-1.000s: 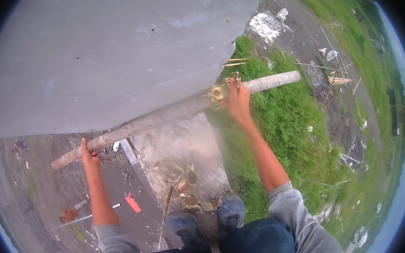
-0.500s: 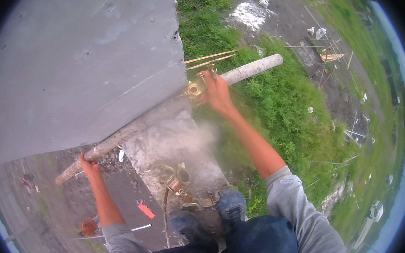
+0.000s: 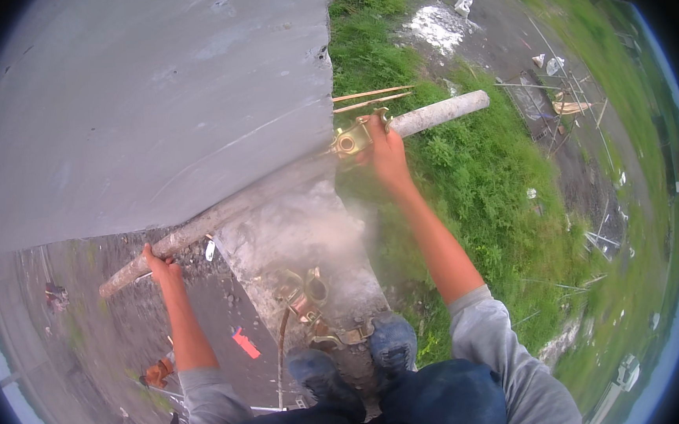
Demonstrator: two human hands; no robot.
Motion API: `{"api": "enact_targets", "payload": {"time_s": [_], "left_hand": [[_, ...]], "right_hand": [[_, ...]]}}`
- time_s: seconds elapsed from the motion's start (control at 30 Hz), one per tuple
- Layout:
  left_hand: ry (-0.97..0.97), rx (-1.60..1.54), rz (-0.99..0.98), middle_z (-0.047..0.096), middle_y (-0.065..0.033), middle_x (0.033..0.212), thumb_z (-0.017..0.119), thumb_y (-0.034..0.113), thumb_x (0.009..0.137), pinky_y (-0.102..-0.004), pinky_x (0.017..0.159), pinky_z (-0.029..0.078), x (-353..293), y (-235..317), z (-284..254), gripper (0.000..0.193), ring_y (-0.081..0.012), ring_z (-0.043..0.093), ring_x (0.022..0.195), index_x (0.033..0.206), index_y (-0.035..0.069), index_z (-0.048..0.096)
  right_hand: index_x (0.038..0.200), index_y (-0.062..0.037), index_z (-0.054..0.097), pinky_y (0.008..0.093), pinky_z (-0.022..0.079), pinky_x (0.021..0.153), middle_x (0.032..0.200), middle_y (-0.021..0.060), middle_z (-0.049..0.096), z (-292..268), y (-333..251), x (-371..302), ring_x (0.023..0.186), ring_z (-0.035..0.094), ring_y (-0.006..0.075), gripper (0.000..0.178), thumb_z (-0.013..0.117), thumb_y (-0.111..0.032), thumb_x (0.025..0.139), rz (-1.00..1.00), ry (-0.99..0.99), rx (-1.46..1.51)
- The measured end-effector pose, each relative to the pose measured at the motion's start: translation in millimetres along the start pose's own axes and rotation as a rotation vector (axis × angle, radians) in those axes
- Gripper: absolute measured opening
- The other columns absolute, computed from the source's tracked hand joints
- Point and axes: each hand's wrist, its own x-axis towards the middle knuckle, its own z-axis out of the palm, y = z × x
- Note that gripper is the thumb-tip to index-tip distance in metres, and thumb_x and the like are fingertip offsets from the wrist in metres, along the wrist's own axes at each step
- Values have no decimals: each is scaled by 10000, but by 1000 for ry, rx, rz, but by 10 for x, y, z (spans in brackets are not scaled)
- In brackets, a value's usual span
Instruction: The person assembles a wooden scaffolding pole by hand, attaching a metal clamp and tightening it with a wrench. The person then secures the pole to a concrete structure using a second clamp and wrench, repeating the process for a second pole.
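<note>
A dusty metal scaffold pipe (image 3: 447, 111) runs slantwise along the lower edge of the grey concrete face. My left hand (image 3: 161, 268) is closed round it near its lower left end. Further up, my right hand (image 3: 386, 152) grips a brass-coloured scaffold clamp (image 3: 349, 142) on the pipe beside the concrete corner; some fingers are hidden behind the clamp and pipe. Beyond that hand the pipe's right end sticks out over the grass. More scaffold clamps (image 3: 313, 291) lie on the dusty ledge in front of my shoes.
The concrete block (image 3: 143, 107) fills the upper left. I stand on a narrow concrete ledge (image 3: 279, 248), with ground far below on both sides. A rod (image 3: 281, 358) rises beside the clamps. People (image 3: 160, 372) are down at the lower left. Grass (image 3: 470, 171) and poles lie right.
My view has shifted a little, so the concrete, pipe and both hands appear further right. Both hands keep their hold. More of the people below shows at the lower left.
</note>
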Motion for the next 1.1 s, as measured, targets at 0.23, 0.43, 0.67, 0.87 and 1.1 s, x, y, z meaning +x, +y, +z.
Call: {"api": "enact_targets", "payload": {"time_s": [0.23, 0.43, 0.67, 0.87, 1.1], "left_hand": [[-33, -44, 25, 645, -67, 1034, 930, 379, 740, -261, 460, 379, 11, -23, -56, 630, -138, 576, 698, 1151, 25, 610], [35, 14, -16, 640, -27, 991, 872, 410, 808, -254, 455, 350, -9, -14, 15, 510, -122, 564, 682, 1087, 86, 594], [22, 39, 32, 664, -95, 1083, 921, 396, 750, -285, 492, 414, -9, 10, 25, 739, -161, 601, 718, 1228, -48, 574], [14, 52, -21, 655, -56, 1076, 907, 420, 769, -273, 484, 385, -30, 26, 41, 672, -137, 574, 705, 1215, 26, 595], [37, 16, 46, 667, -104, 1104, 925, 387, 745, -282, 489, 423, 5, -1, 28, 741, -166, 646, 777, 1227, -41, 559]], "right_hand": [[1266, -76, 599, 301, 473, 661, 1153, 66, 569, -142, -223, -381, 798, 614, 151, 369, 738, -166, 937, -802, 435, -492], [1195, -95, 678, 385, 531, 614, 927, 90, 672, 253, -84, -620, 688, 669, 263, 278, 726, -161, 929, -634, -46, -675], [1269, -122, 650, 409, 554, 594, 892, 80, 659, 369, 78, -595, 670, 686, 269, 434, 687, -48, 842, -719, -62, -914], [1196, -98, 654, 387, 539, 560, 798, 65, 630, 397, 59, -423, 642, 686, 239, 462, 653, 22, 749, -837, -42, -1089], [1072, -105, 630, 386, 534, 584, 804, 67, 622, 351, 19, -389, 632, 668, 272, 287, 702, -40, 802, -882, -51, -1030]]}}
